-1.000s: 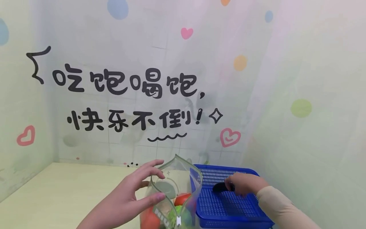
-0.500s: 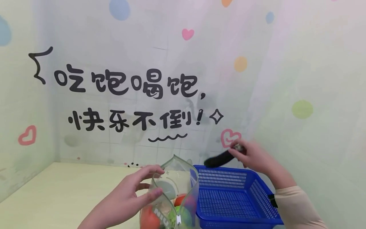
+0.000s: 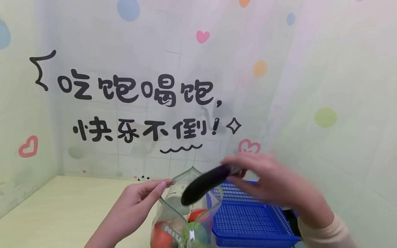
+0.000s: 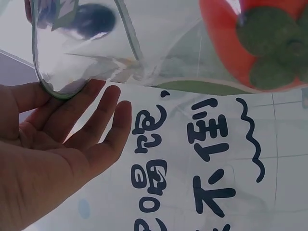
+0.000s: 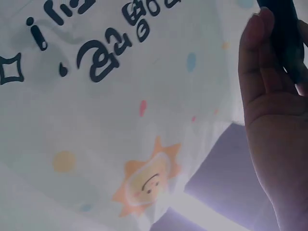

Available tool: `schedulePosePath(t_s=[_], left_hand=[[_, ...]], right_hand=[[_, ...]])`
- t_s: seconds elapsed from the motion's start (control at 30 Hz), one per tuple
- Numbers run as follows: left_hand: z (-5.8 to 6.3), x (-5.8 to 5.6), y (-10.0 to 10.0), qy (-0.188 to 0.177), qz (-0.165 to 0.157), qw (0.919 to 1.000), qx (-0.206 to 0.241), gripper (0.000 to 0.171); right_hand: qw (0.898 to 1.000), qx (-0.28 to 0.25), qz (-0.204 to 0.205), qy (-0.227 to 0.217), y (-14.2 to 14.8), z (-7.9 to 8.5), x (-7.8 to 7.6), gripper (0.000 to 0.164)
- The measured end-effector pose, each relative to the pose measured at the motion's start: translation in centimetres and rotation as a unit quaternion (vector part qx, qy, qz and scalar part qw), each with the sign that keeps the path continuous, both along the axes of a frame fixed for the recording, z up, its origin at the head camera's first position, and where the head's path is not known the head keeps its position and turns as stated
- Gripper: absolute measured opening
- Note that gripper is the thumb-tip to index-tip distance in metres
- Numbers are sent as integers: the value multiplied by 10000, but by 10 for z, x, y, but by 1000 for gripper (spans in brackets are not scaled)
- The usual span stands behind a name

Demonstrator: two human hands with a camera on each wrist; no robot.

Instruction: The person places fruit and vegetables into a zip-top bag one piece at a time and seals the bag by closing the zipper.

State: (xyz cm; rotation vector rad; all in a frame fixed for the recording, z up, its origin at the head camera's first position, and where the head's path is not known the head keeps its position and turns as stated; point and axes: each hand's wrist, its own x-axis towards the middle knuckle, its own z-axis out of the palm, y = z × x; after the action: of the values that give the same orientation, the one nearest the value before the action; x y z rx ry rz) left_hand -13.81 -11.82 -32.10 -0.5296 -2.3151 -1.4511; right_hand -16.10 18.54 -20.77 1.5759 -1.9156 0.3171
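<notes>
A dark eggplant (image 3: 204,184) tilts down to the left over the mouth of a clear zip bag (image 3: 169,218). My right hand (image 3: 270,182) grips it by its stem end; the right wrist view also has the eggplant (image 5: 286,36) in the fingers. With thumb and fingers my left hand (image 3: 136,203) pinches the bag's left rim, and the left wrist view has that rim between thumb and fingers. Inside the bag lie a red tomato-like piece (image 3: 162,236), another red piece (image 3: 196,215) and a green leafy one (image 3: 198,234). In the left wrist view a green calyx (image 4: 274,43) tops one red piece.
Right of the bag stands a blue plastic basket (image 3: 254,237) with perforated walls, partly behind my right arm. A dark object (image 3: 291,220) shows at the basket's right side. Pale tabletop (image 3: 62,213) stretches to the left, and a printed curtain-like wall (image 3: 149,44) rises behind.
My right hand has lifted the eggplant out of the blue basket and carried it left over the bag. The left hand's fingers have closed from a spread hold to a pinch on the rim.
</notes>
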Motion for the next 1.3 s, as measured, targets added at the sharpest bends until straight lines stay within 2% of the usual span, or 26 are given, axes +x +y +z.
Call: schedulePosePath(t_s=[0.1,0.2,0.33,0.43,0.57,0.67,0.8,0.9,0.97,1.2,1.3], left_hand=[[1,1,0,-68,-16,9999,73,32],[2,2,0,-63,-58,9999,110,31],[3,1,0,-33,-139,9999,-10,29],[3,1,0,71,-409,9984,-382,29],[1,5,1,485,-954,9886,-1056,30],[1,9,4,538,-1188,9834,-1265,28],[2,9,5,505,-1048,9856,-1231,19],[1,6,4,683,-907,9862,-1208,17],[0,5,4,767,-924,9855,-1197,19],[-5,2,5,1192,-906,9819,-1158,13],[-5,2,2,1316,-739,9825,-1088,12]], right_hand=[[9953,683,-503,461,-17,-13,11,29],[9828,1210,-1164,765,-29,-21,17,20],[9617,1849,-1963,490,-38,-20,21,9],[9495,2171,-2256,223,-43,-17,19,12],[9397,2470,-2362,-133,-49,-14,10,14],[9330,2676,-2364,-443,-53,-14,1,12],[9294,2875,-2274,-425,-59,-15,-12,17],[9251,3037,-2248,-374,-63,-17,-24,23],[9209,3132,-2270,-485,-67,-19,-31,30],[8975,3155,-2764,-1362,-75,-26,-44,46],[8954,3140,-2616,-1766,-76,-26,-47,43]])
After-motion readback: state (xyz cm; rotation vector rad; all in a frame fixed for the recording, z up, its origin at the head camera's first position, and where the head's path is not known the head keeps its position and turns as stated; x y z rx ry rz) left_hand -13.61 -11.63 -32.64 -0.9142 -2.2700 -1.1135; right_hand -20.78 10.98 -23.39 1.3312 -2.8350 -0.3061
